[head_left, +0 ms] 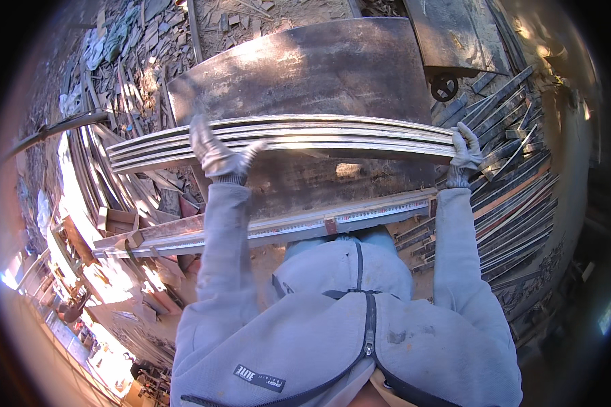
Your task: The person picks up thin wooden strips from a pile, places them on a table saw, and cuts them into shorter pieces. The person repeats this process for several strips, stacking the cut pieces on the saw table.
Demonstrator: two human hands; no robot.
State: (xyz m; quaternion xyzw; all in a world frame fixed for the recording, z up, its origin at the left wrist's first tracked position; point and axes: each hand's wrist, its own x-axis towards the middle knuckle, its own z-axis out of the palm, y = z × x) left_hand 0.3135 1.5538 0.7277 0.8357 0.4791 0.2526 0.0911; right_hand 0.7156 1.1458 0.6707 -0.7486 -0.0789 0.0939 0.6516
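Note:
A stack of several long, narrow plywood strips (pixel 360 133) lies crosswise over a worn brown saw-table top (pixel 319 74). The strips' pale layered edges show, and their left ends jut out past the table. My gloved left hand (pixel 218 154) is over the left part of the stack, fingers stretched away from me and thumb spread to the right. Motion smears its fingertips. At the right end, my gloved right hand (pixel 464 152) has its fingers bent round the ends of the strips. Nearer my body, a straight rail with a measuring tape (pixel 305 224) runs along the table's front.
Loose wood strips (pixel 512 210) lie in piles on the right, and more long offcuts (pixel 95 169) lean on the left. Broken wood scraps (pixel 163 41) cover the far-left ground. A second metal panel (pixel 461 34) with a black handwheel (pixel 445 87) stands at the far right.

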